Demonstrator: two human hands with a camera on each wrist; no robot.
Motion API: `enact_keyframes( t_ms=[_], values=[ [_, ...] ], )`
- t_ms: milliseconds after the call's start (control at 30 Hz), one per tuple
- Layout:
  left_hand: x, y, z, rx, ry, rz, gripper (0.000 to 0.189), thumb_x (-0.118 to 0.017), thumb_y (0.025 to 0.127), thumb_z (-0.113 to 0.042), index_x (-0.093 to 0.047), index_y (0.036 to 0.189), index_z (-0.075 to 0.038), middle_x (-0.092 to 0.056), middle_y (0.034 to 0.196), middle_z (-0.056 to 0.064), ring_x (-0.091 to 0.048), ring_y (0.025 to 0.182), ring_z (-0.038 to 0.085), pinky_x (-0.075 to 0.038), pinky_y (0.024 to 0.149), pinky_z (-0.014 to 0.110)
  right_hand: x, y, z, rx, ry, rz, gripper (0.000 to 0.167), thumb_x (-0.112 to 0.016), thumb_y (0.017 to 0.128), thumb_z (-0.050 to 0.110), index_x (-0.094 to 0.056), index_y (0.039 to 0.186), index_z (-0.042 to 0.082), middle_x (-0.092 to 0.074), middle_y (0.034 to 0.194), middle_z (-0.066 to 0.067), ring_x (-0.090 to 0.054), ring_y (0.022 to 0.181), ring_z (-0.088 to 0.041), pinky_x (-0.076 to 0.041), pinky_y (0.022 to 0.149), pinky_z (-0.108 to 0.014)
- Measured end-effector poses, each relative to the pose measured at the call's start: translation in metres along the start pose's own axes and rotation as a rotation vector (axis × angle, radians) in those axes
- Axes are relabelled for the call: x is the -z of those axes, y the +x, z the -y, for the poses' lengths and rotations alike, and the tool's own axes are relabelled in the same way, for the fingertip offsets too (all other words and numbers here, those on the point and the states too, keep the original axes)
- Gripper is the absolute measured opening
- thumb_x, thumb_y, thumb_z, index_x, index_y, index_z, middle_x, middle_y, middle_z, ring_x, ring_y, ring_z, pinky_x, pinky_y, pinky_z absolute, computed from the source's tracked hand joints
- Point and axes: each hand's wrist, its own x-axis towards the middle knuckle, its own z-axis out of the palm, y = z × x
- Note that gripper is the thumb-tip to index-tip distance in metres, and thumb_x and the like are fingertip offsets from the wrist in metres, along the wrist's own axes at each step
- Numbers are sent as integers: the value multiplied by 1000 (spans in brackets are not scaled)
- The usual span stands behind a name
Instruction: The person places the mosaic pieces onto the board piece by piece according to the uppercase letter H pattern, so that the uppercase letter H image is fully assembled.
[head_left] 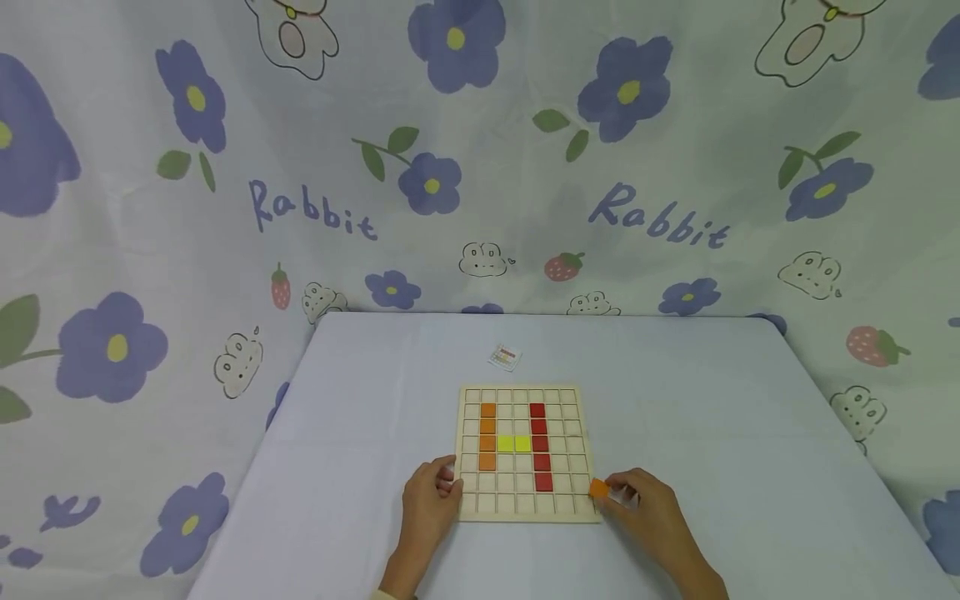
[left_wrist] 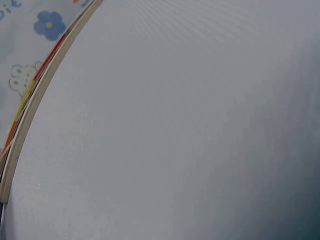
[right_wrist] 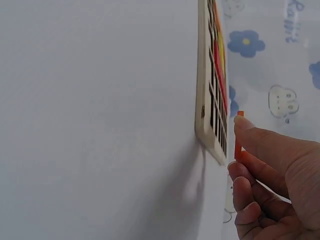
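Note:
A square wooden grid board (head_left: 525, 504) lies on the table with colored square tiles in its cells. An orange column (head_left: 487, 427) and a red column (head_left: 540, 443) stand upright, joined by two yellow tiles (head_left: 513, 444). My left hand (head_left: 431, 497) holds the board's left edge with bent fingers and thumb; it is out of sight in the left wrist view. At the lower right corner, my right hand (head_left: 651, 500) pinches an orange tile (head_left: 598, 488) between thumb and fingers. In the right wrist view that tile (right_wrist: 238, 145) is seen edge-on, just beyond the board's rim (right_wrist: 202, 115).
Behind the board lies a small printed card (head_left: 506, 357) with a colored pattern. A white cloth covers the table (head_left: 690, 400). A curtain (head_left: 510, 167) with flowers, rabbits and strawberries hangs behind and at both sides.

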Motion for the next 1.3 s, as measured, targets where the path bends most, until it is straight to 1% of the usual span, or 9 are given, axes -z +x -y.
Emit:
enact_keyframes(
  t_ms=[267, 400, 567, 667, 800, 900, 967, 1167, 1300],
  values=[
    [1, 0, 0, -26, 2, -11, 35, -74, 81, 4, -72, 115, -2, -63, 86, 5, -56, 72, 5, -51, 62, 14, -21, 23, 34, 54, 66, 86, 24, -87, 76, 15, -75, 96, 17, -67, 89, 12, -53, 79, -2, -48, 67, -17],
    [1, 2, -1, -31, 7, -12, 35, -74, 81, 4, -72, 115, -1, -63, 87, 5, -56, 72, 5, -51, 61, 14, -33, 32, 52, 150, 75, 106, 25, -88, 75, 17, -75, 96, 15, -66, 88, 10, -52, 77, -2, -48, 65, -17],
    [0, 4, -2, -26, 8, -12, 35, -74, 81, 4, -71, 116, -2, -63, 87, 5, -56, 72, 5, -52, 61, 14, -51, 40, 69, 286, 51, 131, 26, -87, 77, 23, -75, 98, 12, -67, 90, 7, -53, 79, -5, -48, 68, -18],
    [1, 3, -2, -20, 3, -11, 35, -74, 81, 4, -71, 116, -1, -63, 87, 5, -56, 72, 5, -52, 61, 14, -61, 41, 77, 336, 69, 155, 25, -86, 79, 23, -74, 98, 12, -67, 92, 5, -54, 76, -7, -48, 66, -18],
    [1, 2, 0, -27, -1, -16, 35, -75, 81, 4, -72, 115, -1, -63, 86, 5, -56, 72, 5, -52, 61, 14, -73, 42, 83, 355, 78, 196, 23, -84, 81, 24, -74, 98, 12, -68, 93, 5, -52, 76, -6, -48, 67, -19],
    [1, 2, 0, -42, 0, -23, 34, -75, 80, 4, -72, 114, -1, -63, 85, 5, -56, 72, 5, -52, 60, 15, -80, 44, 87, 364, 54, 208, 23, -83, 82, 25, -74, 99, 12, -68, 94, 5, -55, 84, -5, -51, 73, -21],
    [0, 2, 0, -44, -2, -24, 34, -75, 80, 4, -72, 114, -1, -63, 86, 5, -56, 72, 5, -52, 60, 15, -84, 45, 88, 374, 47, 209, 23, -83, 82, 24, -75, 100, 11, -68, 95, 5, -56, 86, -6, -51, 75, -23],
    [0, 2, 0, -18, 4, -8, 34, -75, 82, 2, -71, 116, -2, -64, 87, 5, -57, 73, 7, -52, 62, 14, -93, 46, 92, 384, 64, 220, 23, -83, 82, 23, -76, 99, 10, -65, 90, 5, -48, 78, -3, -46, 68, -17],
    [0, 2, 1, -27, 10, -3, 34, -75, 82, 3, -71, 116, -1, -64, 87, 6, -58, 73, 7, -52, 62, 14, -95, 46, 93, 386, 82, 217, 22, -84, 81, 23, -77, 98, 10, -66, 89, 5, -48, 76, -2, -45, 66, -16]
  ],
)
